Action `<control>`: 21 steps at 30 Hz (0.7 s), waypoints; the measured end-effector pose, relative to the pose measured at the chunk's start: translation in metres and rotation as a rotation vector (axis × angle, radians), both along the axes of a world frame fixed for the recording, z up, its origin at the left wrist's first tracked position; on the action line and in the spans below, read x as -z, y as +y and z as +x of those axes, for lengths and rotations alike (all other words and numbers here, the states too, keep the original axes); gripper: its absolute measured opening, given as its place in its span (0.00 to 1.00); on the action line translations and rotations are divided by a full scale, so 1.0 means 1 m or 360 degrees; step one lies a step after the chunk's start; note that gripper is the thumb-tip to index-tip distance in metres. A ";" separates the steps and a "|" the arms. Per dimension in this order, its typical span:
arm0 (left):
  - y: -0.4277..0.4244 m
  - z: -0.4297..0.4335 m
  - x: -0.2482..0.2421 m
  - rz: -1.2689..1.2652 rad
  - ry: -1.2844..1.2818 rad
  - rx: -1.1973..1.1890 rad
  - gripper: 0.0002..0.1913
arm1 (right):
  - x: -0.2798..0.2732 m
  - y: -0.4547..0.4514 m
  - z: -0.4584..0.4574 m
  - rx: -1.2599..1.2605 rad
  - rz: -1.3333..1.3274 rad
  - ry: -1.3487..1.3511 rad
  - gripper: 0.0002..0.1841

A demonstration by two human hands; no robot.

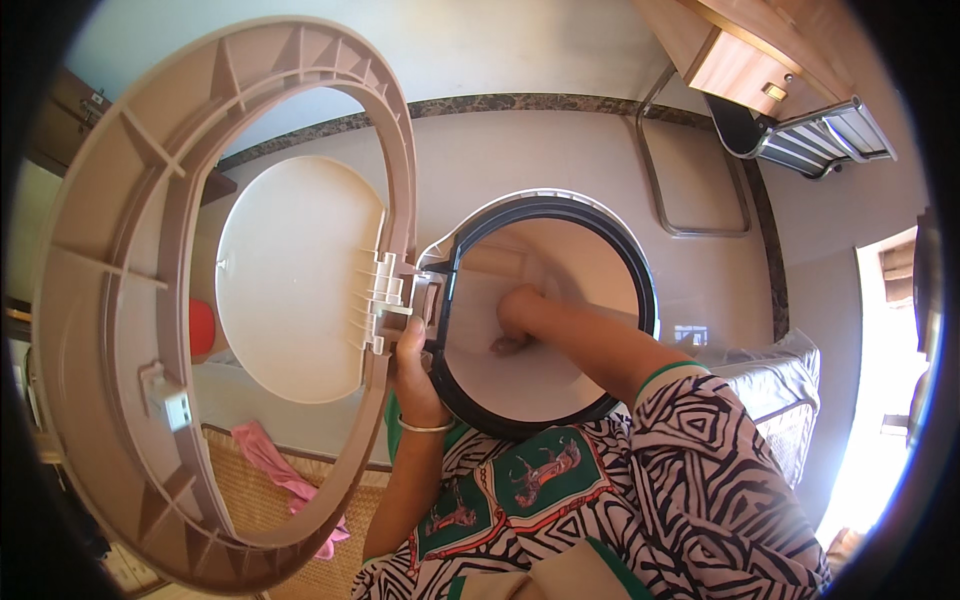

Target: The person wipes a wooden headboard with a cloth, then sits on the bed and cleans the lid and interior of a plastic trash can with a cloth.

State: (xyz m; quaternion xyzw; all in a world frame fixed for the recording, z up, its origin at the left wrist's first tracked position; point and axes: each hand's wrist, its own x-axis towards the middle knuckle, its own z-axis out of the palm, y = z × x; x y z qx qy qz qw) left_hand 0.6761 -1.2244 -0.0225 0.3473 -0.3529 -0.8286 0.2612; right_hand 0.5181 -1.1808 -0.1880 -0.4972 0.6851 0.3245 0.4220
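A round plastic bin (540, 390) with a black rim stands upright in front of me. Its brown plastic lid ring (112, 300) is swung up at the left, with a cream inner flap (300, 277) hanging from the white hinge part (386, 292). My left hand (421, 375), with a metal bangle on the wrist, grips the hinge side, its thumb against the hinge. My right hand (521, 322) reaches down inside the bin, fingers bent and partly hidden; whether they hold anything does not show.
A metal-framed folding chair (817, 142) and a wooden cabinet (739, 71) stand at the upper right. Plastic-covered furniture (772, 375) is to the right. A pink cloth (262, 450) lies on a woven mat (240, 487) at the lower left, near a red object (201, 327).
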 end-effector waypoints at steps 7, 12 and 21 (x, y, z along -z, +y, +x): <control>-0.003 0.000 0.002 -0.0006 -0.0052 0.0009 0.20 | 0.018 0.016 0.028 0.0110 -0.0528 -0.0096 0.33; 0.000 -0.001 -0.002 0.0047 0.0090 0.0075 0.20 | 0.025 -0.012 0.051 0.1019 -0.1088 -0.0351 0.29; 0.001 -0.003 -0.008 -0.0115 0.0094 0.0072 0.20 | 0.000 -0.045 -0.014 0.1214 -0.1083 -0.0571 0.17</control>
